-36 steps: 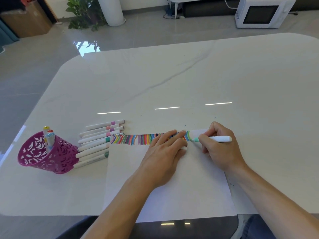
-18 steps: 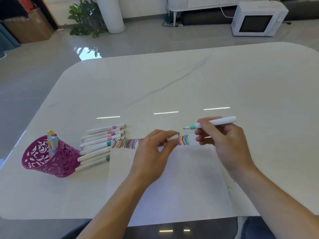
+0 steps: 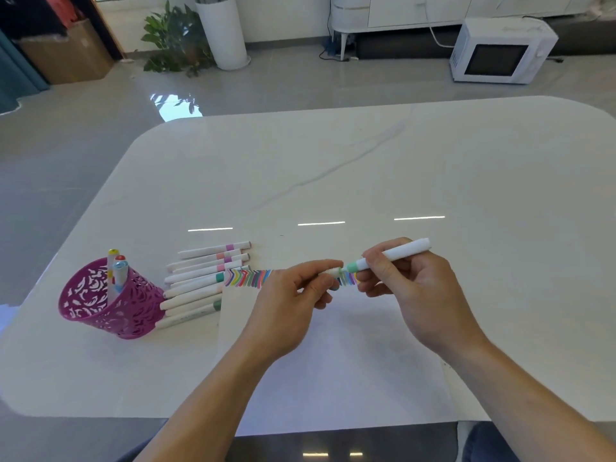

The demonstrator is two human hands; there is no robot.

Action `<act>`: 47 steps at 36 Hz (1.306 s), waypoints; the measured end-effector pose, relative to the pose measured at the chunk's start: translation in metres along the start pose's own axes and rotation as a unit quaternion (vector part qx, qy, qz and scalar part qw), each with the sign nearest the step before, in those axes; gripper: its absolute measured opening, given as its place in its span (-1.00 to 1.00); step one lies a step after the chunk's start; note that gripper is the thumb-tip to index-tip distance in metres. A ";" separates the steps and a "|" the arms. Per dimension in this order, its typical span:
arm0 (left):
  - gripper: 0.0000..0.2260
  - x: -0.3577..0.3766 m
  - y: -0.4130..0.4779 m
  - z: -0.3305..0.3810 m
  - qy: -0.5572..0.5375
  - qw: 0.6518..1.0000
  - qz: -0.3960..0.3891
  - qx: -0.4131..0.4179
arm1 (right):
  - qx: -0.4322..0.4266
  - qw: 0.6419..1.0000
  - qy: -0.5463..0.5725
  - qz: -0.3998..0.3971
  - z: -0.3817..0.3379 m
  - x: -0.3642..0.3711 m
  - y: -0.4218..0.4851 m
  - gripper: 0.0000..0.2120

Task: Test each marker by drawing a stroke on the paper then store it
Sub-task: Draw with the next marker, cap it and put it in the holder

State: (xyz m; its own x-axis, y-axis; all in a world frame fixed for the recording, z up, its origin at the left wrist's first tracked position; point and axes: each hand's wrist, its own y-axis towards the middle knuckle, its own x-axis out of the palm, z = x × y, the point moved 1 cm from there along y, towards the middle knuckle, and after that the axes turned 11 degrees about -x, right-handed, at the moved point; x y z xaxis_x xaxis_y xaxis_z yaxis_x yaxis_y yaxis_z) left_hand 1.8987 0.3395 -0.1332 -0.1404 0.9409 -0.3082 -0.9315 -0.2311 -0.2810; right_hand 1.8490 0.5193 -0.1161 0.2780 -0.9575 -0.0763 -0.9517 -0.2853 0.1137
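The right hand (image 3: 423, 295) pinches the green marker (image 3: 403, 250) by its white body, up above the paper (image 3: 333, 361). The left hand (image 3: 286, 305) pinches the cap (image 3: 330, 272) right at its tip, likely to close it for the pink cup (image 3: 110, 301).

Paper (image 3: 350, 361) lies on the table (image 3: 433, 168), at its near edge. Just left of the paper's far corner, a row of markers (image 3: 203, 281); further left, the holder (image 3: 100, 305), pens (image 3: 118, 268) standing in it. Above the paper's far edge, marker (image 3: 400, 252) right of cap (image 3: 331, 271), end to end.
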 end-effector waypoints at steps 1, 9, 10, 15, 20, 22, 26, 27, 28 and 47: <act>-0.76 -0.001 -0.001 0.001 0.013 1.000 0.001 0.005 | 0.005 1.000 -0.002 -0.008 0.000 0.000 0.000 -0.84; -0.79 -0.002 -0.003 0.003 0.033 0.999 -0.006 0.017 | 0.007 1.000 0.026 -0.002 0.001 0.003 0.001 -0.86; -0.80 -0.001 -0.003 0.004 0.026 0.999 -0.010 0.017 | 0.010 0.999 0.035 -0.001 0.001 0.004 0.001 -0.86; -0.81 0.000 -0.003 0.007 0.006 1.000 -0.005 0.019 | 0.020 0.998 0.059 0.003 0.003 0.008 0.001 -0.86; -0.81 0.000 -0.005 0.009 -0.001 1.000 0.012 0.024 | 0.033 0.995 0.097 0.013 0.004 0.010 0.000 -0.85; -0.81 0.000 -0.004 0.009 0.001 0.999 0.018 0.028 | 0.037 0.993 0.108 0.012 0.005 0.011 0.000 -0.85; -0.81 -0.002 -0.004 0.008 0.009 0.999 0.031 0.032 | 0.045 0.990 0.133 0.010 0.006 0.012 0.000 -0.82; -0.81 -0.002 -0.004 0.007 0.010 0.999 0.032 0.033 | 0.047 0.989 0.137 0.011 0.007 0.013 0.000 -0.81; -0.81 -0.003 -0.004 0.006 0.013 0.999 0.033 0.032 | 0.049 0.989 0.139 0.011 0.007 0.014 0.000 -0.81; -0.87 -0.022 -0.009 0.011 -0.057 0.996 0.071 0.020 | 0.123 0.986 0.100 -0.048 0.010 0.021 0.002 -0.78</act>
State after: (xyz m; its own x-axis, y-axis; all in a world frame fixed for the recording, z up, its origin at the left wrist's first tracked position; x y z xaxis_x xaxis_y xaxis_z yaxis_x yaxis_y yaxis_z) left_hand 1.9066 0.3235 -0.1135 -0.3070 0.9221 -0.2357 -0.9119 -0.3559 -0.2045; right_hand 1.8514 0.4987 -0.1270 0.3660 -0.9222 0.1248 -0.9154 -0.3809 -0.1302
